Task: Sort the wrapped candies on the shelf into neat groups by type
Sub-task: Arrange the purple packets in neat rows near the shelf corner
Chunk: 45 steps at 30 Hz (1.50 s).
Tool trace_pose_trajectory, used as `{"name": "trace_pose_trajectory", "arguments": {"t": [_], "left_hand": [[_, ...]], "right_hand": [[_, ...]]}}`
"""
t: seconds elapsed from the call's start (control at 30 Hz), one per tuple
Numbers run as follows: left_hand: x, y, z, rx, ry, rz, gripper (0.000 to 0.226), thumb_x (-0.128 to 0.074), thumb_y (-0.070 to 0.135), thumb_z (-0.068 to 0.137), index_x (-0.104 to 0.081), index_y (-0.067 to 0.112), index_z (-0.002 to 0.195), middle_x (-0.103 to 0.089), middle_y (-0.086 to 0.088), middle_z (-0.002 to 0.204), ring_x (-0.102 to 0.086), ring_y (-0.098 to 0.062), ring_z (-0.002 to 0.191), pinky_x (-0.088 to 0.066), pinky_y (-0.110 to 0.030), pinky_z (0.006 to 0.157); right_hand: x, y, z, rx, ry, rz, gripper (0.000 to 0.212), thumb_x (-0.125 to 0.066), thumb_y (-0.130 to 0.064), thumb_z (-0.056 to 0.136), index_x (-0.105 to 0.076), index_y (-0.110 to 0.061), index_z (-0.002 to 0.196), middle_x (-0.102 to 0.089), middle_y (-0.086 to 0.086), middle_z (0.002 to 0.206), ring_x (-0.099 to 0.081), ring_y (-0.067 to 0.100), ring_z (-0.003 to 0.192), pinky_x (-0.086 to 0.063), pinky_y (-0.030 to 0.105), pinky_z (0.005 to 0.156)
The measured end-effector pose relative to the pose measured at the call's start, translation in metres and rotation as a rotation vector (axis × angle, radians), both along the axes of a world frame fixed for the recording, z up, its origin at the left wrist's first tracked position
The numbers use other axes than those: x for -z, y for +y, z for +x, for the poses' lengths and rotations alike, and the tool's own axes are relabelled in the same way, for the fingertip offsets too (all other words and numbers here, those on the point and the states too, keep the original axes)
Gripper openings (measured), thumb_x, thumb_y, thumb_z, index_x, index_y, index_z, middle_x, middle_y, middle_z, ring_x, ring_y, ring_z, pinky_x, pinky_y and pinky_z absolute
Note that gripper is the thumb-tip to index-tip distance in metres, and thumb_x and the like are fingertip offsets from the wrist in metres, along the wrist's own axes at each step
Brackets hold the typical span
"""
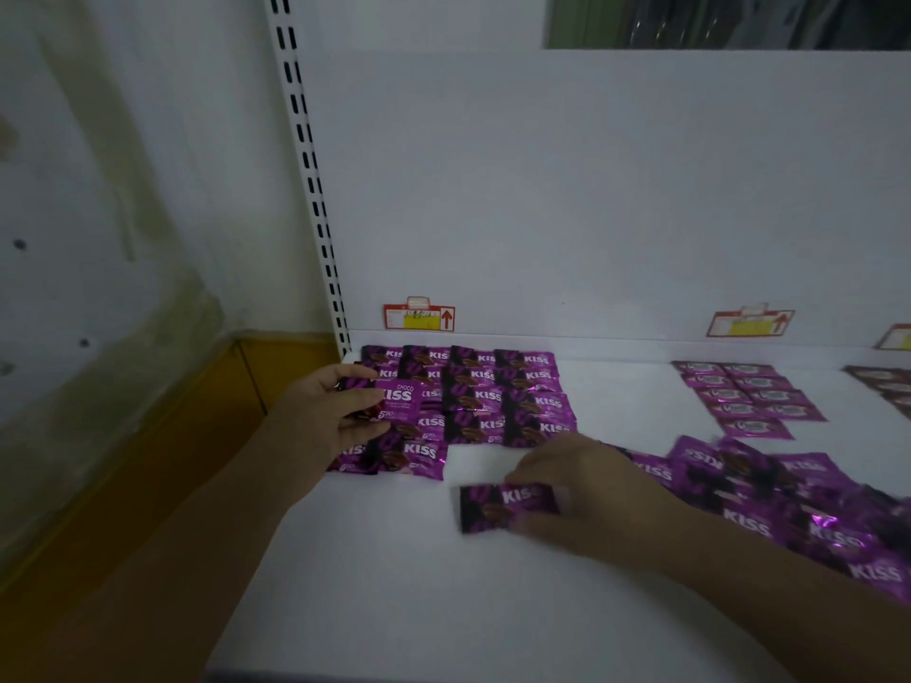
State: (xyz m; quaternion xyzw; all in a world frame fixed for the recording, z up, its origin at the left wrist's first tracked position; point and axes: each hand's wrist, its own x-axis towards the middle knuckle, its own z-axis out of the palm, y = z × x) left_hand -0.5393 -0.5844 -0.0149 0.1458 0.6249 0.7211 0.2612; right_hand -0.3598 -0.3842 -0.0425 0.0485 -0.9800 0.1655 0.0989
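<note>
Head view: left hand [323,411] pinches a Kiss packet [400,399] over the tidy purple grid [493,396], centre frame. Right hand [586,490] presses fingers on a single packet [503,505] on the shelf [394,584]. Risk: a sliding wrist could scatter the loose pile [788,505], lower right.

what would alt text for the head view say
A person's left hand holds a purple Kiss candy packet over a tidy grid of packets on a white shelf, while the right hand grips another packet beside a loose pile.
</note>
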Motion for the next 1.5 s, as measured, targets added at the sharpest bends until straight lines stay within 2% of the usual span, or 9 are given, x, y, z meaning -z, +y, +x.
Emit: {"name": "trace_pose_trajectory", "arguments": {"t": [0.13, 0.4, 0.57, 0.77, 1.0, 1.07, 1.17, 1.23, 1.5], "left_hand": [[0.003, 0.000, -0.005, -0.013, -0.068, 0.036, 0.022, -0.051, -0.010, 0.082, -0.060, 0.008, 0.091, -0.058, -0.016, 0.102, -0.063, -0.030, 0.086, -0.056, -0.025, 0.048], [0.007, 0.002, -0.007, 0.005, -0.113, -0.003, 0.021, -0.050, -0.009, 0.084, -0.062, 0.008, 0.090, -0.057, -0.015, 0.102, -0.061, -0.031, 0.086, -0.055, -0.025, 0.048], [0.010, 0.009, -0.004, 0.016, -0.172, 0.039, 0.020, -0.050, -0.007, 0.086, -0.066, 0.005, 0.087, -0.061, -0.017, 0.102, -0.067, -0.033, 0.084, -0.058, -0.031, 0.053], [0.006, 0.033, 0.009, 0.093, -0.134, -0.010, 0.027, -0.049, -0.007, 0.088, -0.072, 0.006, 0.083, -0.069, -0.011, 0.093, -0.071, -0.029, 0.079, -0.058, -0.032, 0.058], [0.000, 0.065, 0.039, 0.183, -0.115, -0.075, 0.022, -0.053, -0.001, 0.089, -0.072, 0.010, 0.088, -0.066, -0.017, 0.096, -0.071, -0.024, 0.073, -0.057, -0.029, 0.061], [0.001, 0.068, 0.039, 0.177, 0.044, -0.139, 0.018, -0.054, 0.004, 0.090, -0.069, 0.015, 0.092, -0.068, -0.009, 0.098, -0.070, -0.017, 0.080, -0.057, -0.027, 0.067], [0.008, 0.062, 0.030, 0.133, 0.823, -0.457, 0.018, -0.060, 0.019, 0.088, -0.064, 0.029, 0.102, -0.061, 0.017, 0.099, -0.057, 0.005, 0.088, -0.044, -0.011, 0.077], [0.014, 0.056, 0.027, 0.226, 1.140, -0.593, 0.021, -0.064, 0.026, 0.085, -0.067, 0.028, 0.105, -0.060, 0.018, 0.097, -0.049, 0.006, 0.087, -0.039, -0.012, 0.080], [0.033, 0.055, 0.032, 0.336, 1.345, -0.747, 0.020, -0.061, 0.036, 0.084, -0.072, 0.025, 0.097, -0.065, 0.009, 0.099, -0.048, -0.007, 0.094, -0.035, -0.018, 0.081]], "right_hand": [[0.007, -0.006, -0.025, 0.142, 0.123, 0.058, 0.049, -0.066, -0.048, 0.080, -0.063, -0.020, 0.120, -0.066, -0.001, 0.111, -0.055, 0.017, 0.103, -0.038, 0.025, 0.090], [0.020, -0.010, -0.045, 0.177, 0.127, 0.116, 0.050, -0.060, -0.054, 0.080, -0.062, -0.023, 0.120, -0.065, -0.006, 0.112, -0.051, 0.013, 0.102, -0.033, 0.022, 0.088], [0.016, -0.005, -0.042, 0.165, 0.141, 0.126, 0.049, -0.063, -0.052, 0.080, -0.064, -0.022, 0.119, -0.065, -0.004, 0.113, -0.054, 0.015, 0.103, -0.037, 0.024, 0.090], [-0.013, -0.003, -0.032, 0.179, 0.406, 0.005, 0.033, -0.065, -0.037, 0.080, -0.066, -0.014, 0.104, -0.066, -0.001, 0.103, -0.057, 0.015, 0.097, -0.042, 0.024, 0.085], [-0.019, 0.010, -0.019, 0.116, 0.291, -0.008, 0.036, -0.079, -0.022, 0.072, -0.068, -0.011, 0.103, -0.067, 0.004, 0.107, -0.063, 0.021, 0.095, -0.051, 0.030, 0.081], [-0.020, 0.019, -0.015, 0.165, 0.280, -0.079, 0.032, -0.079, -0.024, 0.072, -0.069, -0.013, 0.100, -0.066, 0.001, 0.104, -0.062, 0.019, 0.094, -0.050, 0.030, 0.083], [-0.017, 0.038, -0.007, 0.299, 0.231, -0.181, 0.025, -0.075, -0.028, 0.075, -0.067, -0.020, 0.097, -0.062, -0.008, 0.101, -0.056, 0.012, 0.096, -0.044, 0.028, 0.088], [-0.012, 0.047, 0.000, 0.336, 0.172, -0.205, 0.019, -0.074, -0.028, 0.077, -0.066, -0.024, 0.094, -0.059, -0.013, 0.100, -0.053, 0.009, 0.097, -0.041, 0.024, 0.089], [0.002, 0.040, 0.005, 0.200, 0.153, -0.093, 0.015, -0.076, -0.027, 0.074, -0.069, -0.017, 0.083, -0.068, -0.004, 0.092, -0.058, 0.014, 0.088, -0.045, 0.029, 0.081]]}}
